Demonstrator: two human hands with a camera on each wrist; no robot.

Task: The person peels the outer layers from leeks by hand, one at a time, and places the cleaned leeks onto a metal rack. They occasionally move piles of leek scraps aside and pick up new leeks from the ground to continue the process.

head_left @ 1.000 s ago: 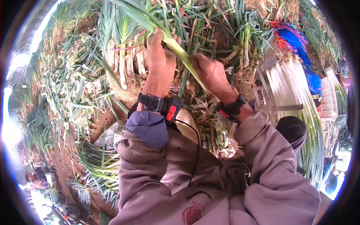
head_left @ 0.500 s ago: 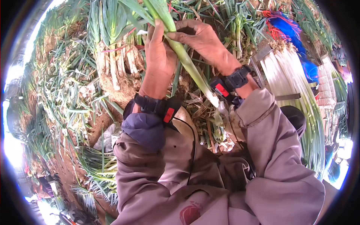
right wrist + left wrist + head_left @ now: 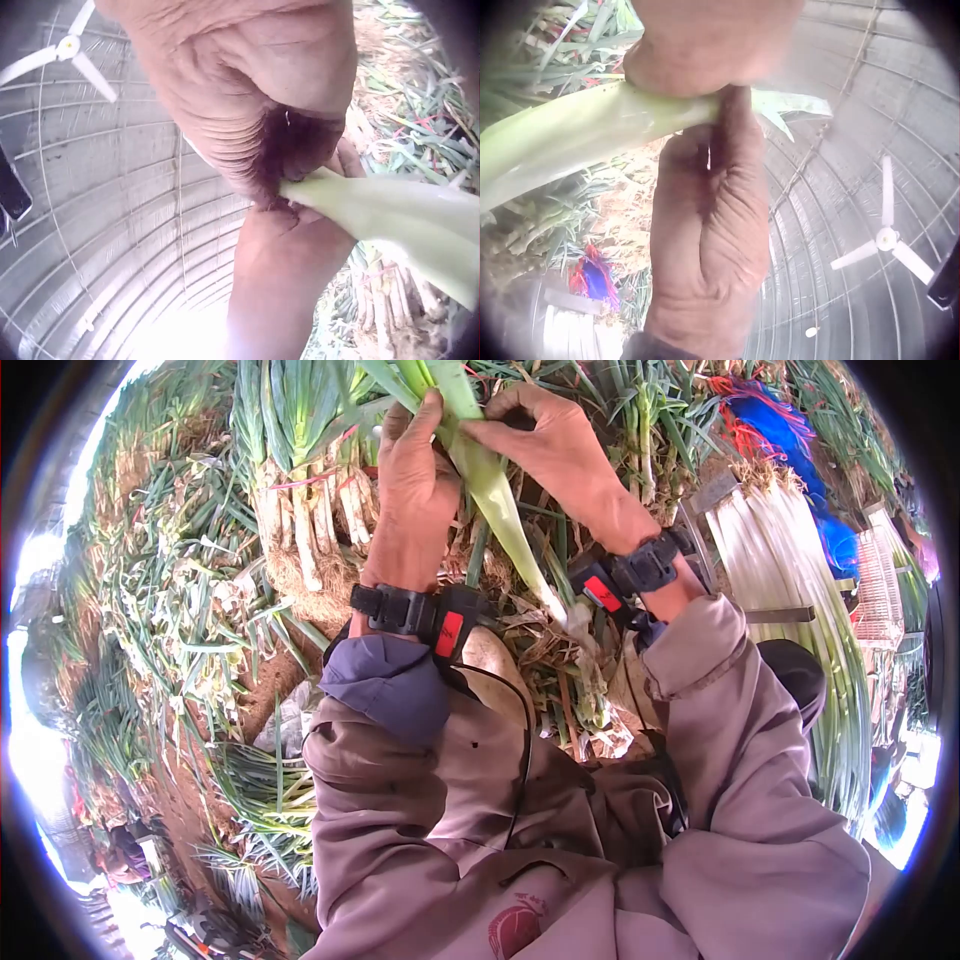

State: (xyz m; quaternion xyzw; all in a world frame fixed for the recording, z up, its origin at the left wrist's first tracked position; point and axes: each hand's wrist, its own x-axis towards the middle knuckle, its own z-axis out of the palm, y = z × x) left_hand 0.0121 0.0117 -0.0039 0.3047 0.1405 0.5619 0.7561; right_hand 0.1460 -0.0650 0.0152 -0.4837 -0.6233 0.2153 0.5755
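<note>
A thick green onion (image 3: 495, 500) slants between both hands, leaves up and away, pale root end pointing down toward the lap. The left hand (image 3: 412, 500) grips it from the left just below the leaves, thumb lying along it. From the right, the right hand (image 3: 565, 455) pinches a layer at the same height between thumb and curled fingers. Below the hands the green onion looks broad and flattened, its outer layer spread. In the left wrist view the pale stalk (image 3: 562, 139) passes between the two hands; the right wrist view shows the right thumb against it.
A tied bundle of green onions (image 3: 300, 510) with rooty ends stands at the left. Trimmed white-stemmed green onions (image 3: 770, 560) lie in a metal rack at the right, near blue and red strings (image 3: 775, 435). Loose leaves and peelings (image 3: 180, 550) litter the ground.
The right hand has gone from lower on the stalk up to the leaf base beside the left hand, then slightly to the right. The stalk now looks wider there. The left hand has shifted little.
</note>
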